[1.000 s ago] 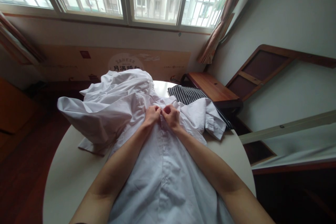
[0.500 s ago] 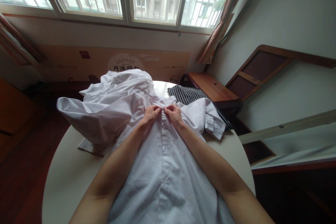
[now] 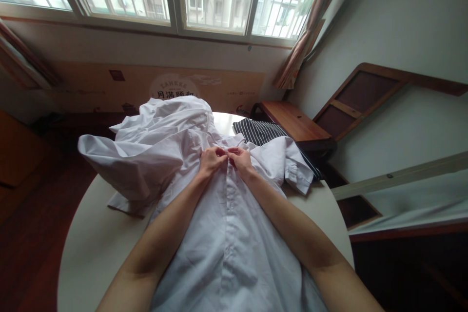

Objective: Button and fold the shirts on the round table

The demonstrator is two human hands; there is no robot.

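Observation:
A white shirt (image 3: 204,248) lies spread over the table, its button placket running down the middle towards me. Near the collar, my left hand (image 3: 212,160) pinches the left side of the placket. My right hand (image 3: 240,160) pinches the fabric just beside it, and the fingertips of both hands nearly meet. Whatever small part sits between the fingertips, such as a button, is hidden. The shirt's right sleeve (image 3: 298,170) lies folded out beyond my right hand. Heaped white cloth (image 3: 171,117) rises behind and left of my left hand.
The round white table (image 3: 91,239) carries the clothes. A black-and-white striped cloth (image 3: 259,130) lies at its back right. Beyond it stands a wooden chair or bench (image 3: 296,119). A printed cardboard panel (image 3: 226,85) leans below the window (image 3: 219,0).
Both hands stay at the top of the placket. Their fingers have shifted slightly and come closer together, curling more over the fabric. The shirt is otherwise almost unchanged.

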